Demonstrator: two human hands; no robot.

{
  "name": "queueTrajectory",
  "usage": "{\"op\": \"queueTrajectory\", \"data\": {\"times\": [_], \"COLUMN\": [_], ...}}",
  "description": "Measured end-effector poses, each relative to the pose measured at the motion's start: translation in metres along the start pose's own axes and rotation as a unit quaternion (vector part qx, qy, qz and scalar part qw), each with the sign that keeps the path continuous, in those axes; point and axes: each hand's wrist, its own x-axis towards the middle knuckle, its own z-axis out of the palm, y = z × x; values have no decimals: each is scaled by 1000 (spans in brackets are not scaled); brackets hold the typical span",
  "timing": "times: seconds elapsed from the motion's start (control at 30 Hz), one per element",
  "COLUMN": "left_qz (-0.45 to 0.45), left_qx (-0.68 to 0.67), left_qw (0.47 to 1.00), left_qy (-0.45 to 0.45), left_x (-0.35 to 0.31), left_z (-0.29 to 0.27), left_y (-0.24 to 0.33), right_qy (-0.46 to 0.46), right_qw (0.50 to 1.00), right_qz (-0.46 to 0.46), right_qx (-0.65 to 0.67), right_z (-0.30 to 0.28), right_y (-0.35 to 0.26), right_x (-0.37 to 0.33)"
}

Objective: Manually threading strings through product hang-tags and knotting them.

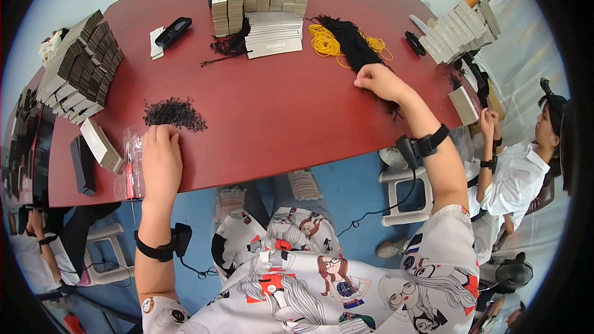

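Red tabletop (266, 114), head view: two work zones, one per hand. Right hand (380, 81) sat over the near part of a black cord bundle (354, 42), thumb and fingers bent in close at the bundle's left edge; whether the tips met or had a strand between them, couldn't tell. Bundle's long axis ran obliquely, far-left to near-right, most of its length beyond the right hand, so that hand was nearer by a wide margin. Yellow loops (323, 41) showed on both sides of its far half. Left hand (162, 159) was palm-down, fingers curled and bunched at the near edge of a loose pile of small black pieces (176, 114); pile lay just beyond its fingertips, spread off to the right. Couldn't tell if it had picked one up. White cards (274, 42) lay fanned between the zones, further back, well apart from both hands.
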Motion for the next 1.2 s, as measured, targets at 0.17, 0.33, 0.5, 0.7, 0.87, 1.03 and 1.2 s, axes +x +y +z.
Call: {"op": "queueTrajectory", "data": {"times": [0.17,0.33,0.5,0.7,0.87,1.03,1.2], "left_qz": [-79,-127,-109,-207,-213,-221,-213], "left_qx": [-83,-161,-200,-300,-401,-403,-419], "left_qw": [993,978,973,931,891,888,883], "left_qy": [26,31,45,0,16,11,6], "left_x": [-4,-4,-3,-7,-9,-9,-9], "left_z": [-2,-4,-7,-8,-6,-7,-5], "left_y": [-1,2,0,-7,-10,-9,-9], "right_qy": [281,413,447,350,343,281,195], "right_qw": [952,874,850,858,834,899,941], "right_qz": [-77,-150,-227,-289,-303,-176,-91], "right_qx": [94,205,162,241,308,288,261], "right_z": [-72,-168,-202,-161,-144,-97,-9], "right_y": [25,11,-74,-167,-162,-123,-101], "right_x": [17,18,-6,-44,-55,-63,-74]}}
